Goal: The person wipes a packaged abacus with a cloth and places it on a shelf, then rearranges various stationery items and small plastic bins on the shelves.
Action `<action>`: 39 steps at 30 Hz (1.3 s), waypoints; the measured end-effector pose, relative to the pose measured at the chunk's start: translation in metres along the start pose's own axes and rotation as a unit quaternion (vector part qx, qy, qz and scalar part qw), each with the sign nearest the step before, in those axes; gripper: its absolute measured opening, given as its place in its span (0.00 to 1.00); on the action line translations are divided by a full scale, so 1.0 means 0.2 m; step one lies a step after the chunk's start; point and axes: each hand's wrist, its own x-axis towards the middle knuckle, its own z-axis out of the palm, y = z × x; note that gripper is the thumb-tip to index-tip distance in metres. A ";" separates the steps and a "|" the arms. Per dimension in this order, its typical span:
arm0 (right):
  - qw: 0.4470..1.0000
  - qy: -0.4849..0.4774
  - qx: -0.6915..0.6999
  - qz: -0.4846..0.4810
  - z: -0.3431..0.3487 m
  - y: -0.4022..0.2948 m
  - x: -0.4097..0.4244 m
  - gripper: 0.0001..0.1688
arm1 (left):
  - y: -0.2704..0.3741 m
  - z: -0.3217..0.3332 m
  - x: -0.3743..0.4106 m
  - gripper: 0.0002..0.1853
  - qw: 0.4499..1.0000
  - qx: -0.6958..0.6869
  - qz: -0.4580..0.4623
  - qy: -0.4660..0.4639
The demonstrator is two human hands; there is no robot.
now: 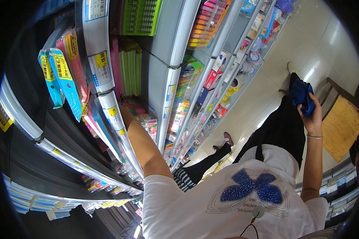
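Observation:
My right hand [312, 115] grips a bunched dark blue cloth [302, 97] out to the right, over the tiled floor. On the left, my left forearm [140, 140] reaches between shelf boards. My left hand is out of view inside the shelf, so what it touches is hidden. Near where the forearm goes in, a row of green-edged items [130, 73] stands upright, with a colourful printed package [150, 128] close by. A green-framed abacus [140, 18] lies farther along that shelf. Price labels line the shelf's front rail [113, 112].
Blue packaged goods [61, 74] hang off the shelving at left. Lower shelves carry a marker-like set [208, 24] and small boxes [212, 79]. A wooden chair [342, 128] stands at right. Another person's striped sleeve [185, 179] and shoe [228, 139] appear beside the shelves.

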 end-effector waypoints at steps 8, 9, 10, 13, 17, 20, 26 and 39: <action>1.000 -0.006 -0.020 0.002 0.03 -0.04 0.01 0.14 | -0.02 -0.06 -0.04 0.38 0.999 0.035 -0.002 -0.027; 1.000 -0.007 -0.023 0.003 0.04 -0.05 0.02 0.14 | -0.02 -0.06 -0.04 0.38 0.998 0.043 -0.003 -0.034; 1.000 -0.010 -0.026 0.002 0.04 -0.05 0.02 0.13 | -0.02 -0.07 -0.04 0.37 0.998 0.051 -0.003 -0.045; 0.999 -0.012 -0.035 -0.001 0.07 -0.05 0.02 0.13 | 0.03 -0.06 -0.05 0.36 0.991 0.093 -0.011 -0.098; 0.999 0.000 -0.050 -0.001 0.14 -0.03 -0.01 0.13 | 0.15 0.03 -0.04 0.35 0.968 0.155 -0.024 -0.199; 0.998 0.004 -0.060 -0.004 0.18 -0.02 -0.03 0.14 | 0.27 0.08 -0.03 0.34 0.974 0.116 0.113 -0.156; 0.997 -0.012 -0.073 0.005 0.15 0.01 -0.04 0.18 | 0.09 0.18 0.01 0.32 0.976 0.124 0.118 -0.133; 0.996 -0.034 -0.085 -0.005 0.16 0.07 -0.07 0.18 | 0.33 0.01 -0.15 0.44 0.966 0.162 0.079 -0.184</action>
